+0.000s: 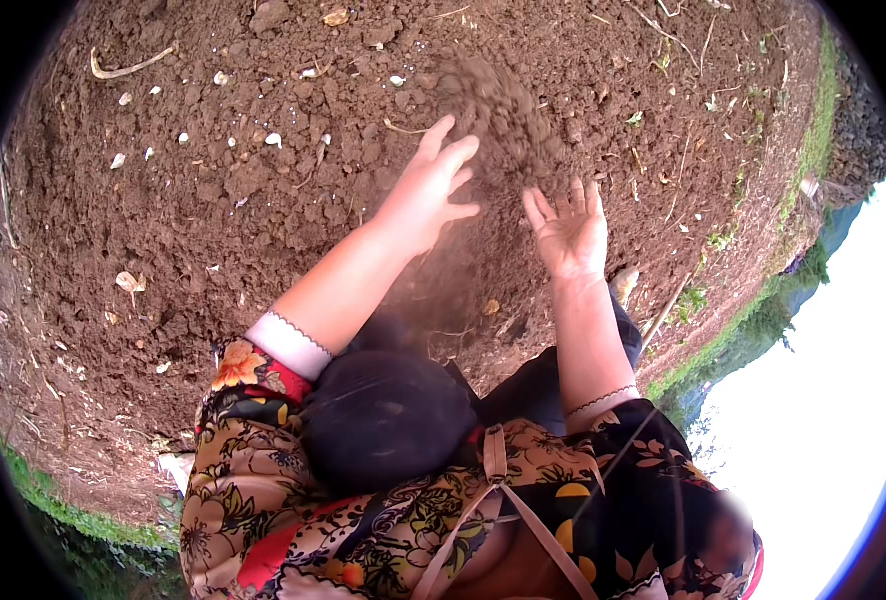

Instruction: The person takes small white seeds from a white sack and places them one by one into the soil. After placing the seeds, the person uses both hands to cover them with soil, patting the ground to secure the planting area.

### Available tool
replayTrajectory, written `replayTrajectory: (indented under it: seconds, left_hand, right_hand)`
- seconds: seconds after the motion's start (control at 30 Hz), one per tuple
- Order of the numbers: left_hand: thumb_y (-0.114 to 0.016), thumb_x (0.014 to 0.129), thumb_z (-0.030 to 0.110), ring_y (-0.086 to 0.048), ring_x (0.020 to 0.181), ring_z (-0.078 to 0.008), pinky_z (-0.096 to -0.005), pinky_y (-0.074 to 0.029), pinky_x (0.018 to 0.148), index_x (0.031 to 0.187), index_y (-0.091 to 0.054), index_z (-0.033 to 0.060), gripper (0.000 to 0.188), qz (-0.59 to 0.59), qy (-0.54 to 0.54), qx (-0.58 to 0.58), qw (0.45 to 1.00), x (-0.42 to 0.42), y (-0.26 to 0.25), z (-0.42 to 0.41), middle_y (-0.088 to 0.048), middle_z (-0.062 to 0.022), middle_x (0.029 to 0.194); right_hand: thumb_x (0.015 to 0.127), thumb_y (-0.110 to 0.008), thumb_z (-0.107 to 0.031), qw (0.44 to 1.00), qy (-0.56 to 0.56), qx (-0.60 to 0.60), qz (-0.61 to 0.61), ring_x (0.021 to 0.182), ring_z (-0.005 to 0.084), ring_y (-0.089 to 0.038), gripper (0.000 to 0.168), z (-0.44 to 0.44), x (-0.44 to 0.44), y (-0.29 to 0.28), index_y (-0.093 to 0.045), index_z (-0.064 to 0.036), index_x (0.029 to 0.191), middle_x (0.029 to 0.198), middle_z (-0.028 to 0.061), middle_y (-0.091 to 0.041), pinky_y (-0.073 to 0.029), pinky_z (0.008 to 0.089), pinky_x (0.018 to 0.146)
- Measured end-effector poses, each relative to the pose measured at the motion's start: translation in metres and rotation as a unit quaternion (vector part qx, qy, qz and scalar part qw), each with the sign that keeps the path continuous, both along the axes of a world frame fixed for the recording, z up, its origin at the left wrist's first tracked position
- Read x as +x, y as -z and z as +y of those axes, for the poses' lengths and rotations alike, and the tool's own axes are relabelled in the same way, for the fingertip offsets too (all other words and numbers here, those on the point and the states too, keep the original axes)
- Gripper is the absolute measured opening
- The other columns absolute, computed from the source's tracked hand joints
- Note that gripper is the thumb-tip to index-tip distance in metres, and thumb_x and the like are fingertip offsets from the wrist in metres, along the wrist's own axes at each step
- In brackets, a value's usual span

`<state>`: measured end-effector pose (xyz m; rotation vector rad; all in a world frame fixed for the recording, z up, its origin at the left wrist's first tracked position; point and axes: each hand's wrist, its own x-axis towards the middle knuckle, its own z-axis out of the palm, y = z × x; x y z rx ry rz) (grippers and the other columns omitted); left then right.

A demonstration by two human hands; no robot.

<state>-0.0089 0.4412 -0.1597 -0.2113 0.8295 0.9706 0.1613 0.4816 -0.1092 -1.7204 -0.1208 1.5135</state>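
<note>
My left hand (432, 187) is held over the brown soil with its fingers spread and nothing in it. To its right, my right hand (569, 229) is turned palm up, fingers extended, its palm bare. Just beyond both hands a blurred mass of loose soil (503, 112) is in motion. Pale garlic cloves (273, 139) lie apart on the soil at the upper left, with tiny white granules (263, 124) scattered among them. A dark, rounded object (387, 420) sits in front of my body, below my left forearm; its kind is unclear.
A dry, curved stalk (132, 66) lies at the upper left. Dry stems and small green weeds (689, 304) are on the right, near a light-coloured shoe tip (624, 285). Grassy edges (818, 142) border the soil at the right and lower left.
</note>
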Motion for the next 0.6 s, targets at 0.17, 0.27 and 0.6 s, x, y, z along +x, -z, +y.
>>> replayTrajectory:
  seconds: [0.17, 0.27, 0.6]
  left_hand:
    - [-0.052, 0.089, 0.032, -0.021, 0.133, -0.0371, -0.0571, -0.033, 0.098, 0.143, -0.014, 0.0138, 0.068, 0.053, 0.004, 0.009, 0.999, -0.007, 0.015, -0.041, -0.013, -0.0197, 0.146]
    - [-0.052, 0.089, 0.029, -0.027, 0.131, -0.0352, -0.0557, -0.035, 0.097, 0.142, -0.018, 0.0130, 0.064, 0.044, 0.032, -0.038, 0.998, 0.000, 0.023, -0.050, -0.019, -0.0184, 0.145]
    - [-0.047, 0.091, 0.019, -0.033, 0.127, -0.0323, -0.0507, -0.038, 0.096, 0.140, -0.022, 0.0136, 0.056, 0.064, 0.047, -0.018, 0.997, -0.003, 0.026, -0.060, -0.026, -0.0172, 0.141]
  right_hand:
    - [0.088, -0.058, -0.026, 0.982, -0.037, -0.093, -0.158, 0.131, 0.0337, -0.024, 0.058, -0.008, 0.066, 0.026, -0.030, -0.010, 0.136, 0.145, 0.0129, -0.016, -0.036, 0.0504, 0.100]
    - [0.078, -0.068, -0.009, 0.951, -0.071, -0.218, -0.208, 0.123, 0.0309, -0.035, 0.085, -0.007, 0.046, 0.058, -0.011, -0.014, 0.141, 0.136, 0.0141, -0.033, -0.032, 0.0571, 0.098]
    - [0.081, -0.058, 0.003, 0.997, -0.009, -0.045, -0.059, 0.100, 0.0255, -0.053, 0.053, 0.054, -0.011, 0.027, -0.031, 0.001, 0.127, 0.109, 0.0157, -0.051, -0.044, 0.0434, 0.097]
